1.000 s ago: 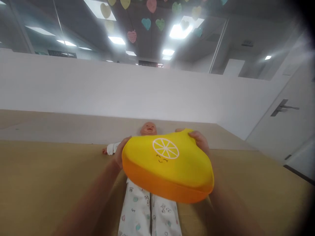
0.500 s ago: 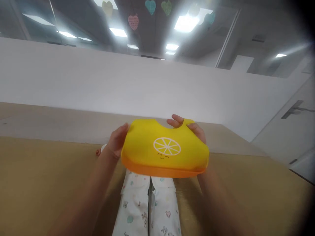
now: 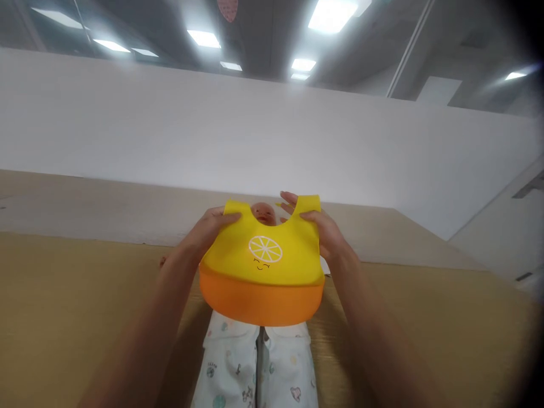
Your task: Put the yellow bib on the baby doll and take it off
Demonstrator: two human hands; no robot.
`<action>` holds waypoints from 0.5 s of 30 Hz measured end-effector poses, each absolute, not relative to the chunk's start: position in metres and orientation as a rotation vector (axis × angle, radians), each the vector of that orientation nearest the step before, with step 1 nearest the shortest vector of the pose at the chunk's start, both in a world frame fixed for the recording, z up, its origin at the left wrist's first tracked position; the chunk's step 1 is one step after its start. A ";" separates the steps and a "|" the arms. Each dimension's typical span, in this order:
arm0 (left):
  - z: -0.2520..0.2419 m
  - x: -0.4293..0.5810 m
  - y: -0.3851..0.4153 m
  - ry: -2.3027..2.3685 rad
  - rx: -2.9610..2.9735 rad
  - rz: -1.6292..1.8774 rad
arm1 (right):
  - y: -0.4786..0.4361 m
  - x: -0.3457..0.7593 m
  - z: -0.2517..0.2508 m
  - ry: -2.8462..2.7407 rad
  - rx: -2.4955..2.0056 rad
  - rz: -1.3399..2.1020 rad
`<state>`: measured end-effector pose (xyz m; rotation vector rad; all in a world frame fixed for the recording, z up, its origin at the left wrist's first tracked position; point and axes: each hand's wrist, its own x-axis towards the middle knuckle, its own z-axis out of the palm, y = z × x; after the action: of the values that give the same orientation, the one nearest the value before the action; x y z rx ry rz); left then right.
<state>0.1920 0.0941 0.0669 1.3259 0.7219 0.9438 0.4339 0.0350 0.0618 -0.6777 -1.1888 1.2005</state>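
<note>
In the head view, the yellow bib (image 3: 263, 276) was held up in front of the doll (image 3: 264, 213), above the printed trousers (image 3: 232, 362), with the doll's head showing through the neck cut-out. The left hand (image 3: 209, 229) gripped one shoulder end of the bib, thumb laid across the front and the other fingers mostly hidden behind. The right hand (image 3: 327, 233) pinched the other shoulder end, its thumb on the front, while a few fingertips stuck out loosely past the edge of the neck cut-out, near the doll's head. How firmly those fingers pressed from behind could not be told. That looser hold seemed the weaker one: if the thumb slid, that side could fold or drop and the bib would swing askew from the left hand. The orange pocket (image 3: 261, 304) hung at the bottom, unsupported by either hand, so a quick tilt might set it swinging or make it catch on the clothing beneath. Because the bib hid most of the doll's upper body, an arm or sleeve could get trapped under it unnoticed if it came lower. Its bendy-looking shoulder ends might also curl if squeezed too hard.
</note>
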 end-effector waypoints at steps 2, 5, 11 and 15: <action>0.062 0.192 0.100 0.765 1.314 0.917 | 0.040 0.438 0.055 -1.178 -0.774 1.145; 0.054 0.193 0.106 0.771 1.318 0.925 | 0.046 0.440 0.045 -1.138 -0.855 1.073; 0.030 0.193 0.126 0.886 1.241 0.965 | 0.058 0.433 0.027 -1.048 -0.973 0.995; 0.015 0.193 0.139 0.950 1.260 0.922 | 0.067 0.431 0.014 -0.957 -1.030 1.090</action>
<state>0.1928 0.1390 0.0147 1.2598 0.9496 0.9216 0.4307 0.0673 0.0142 -1.0301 -0.9572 1.0898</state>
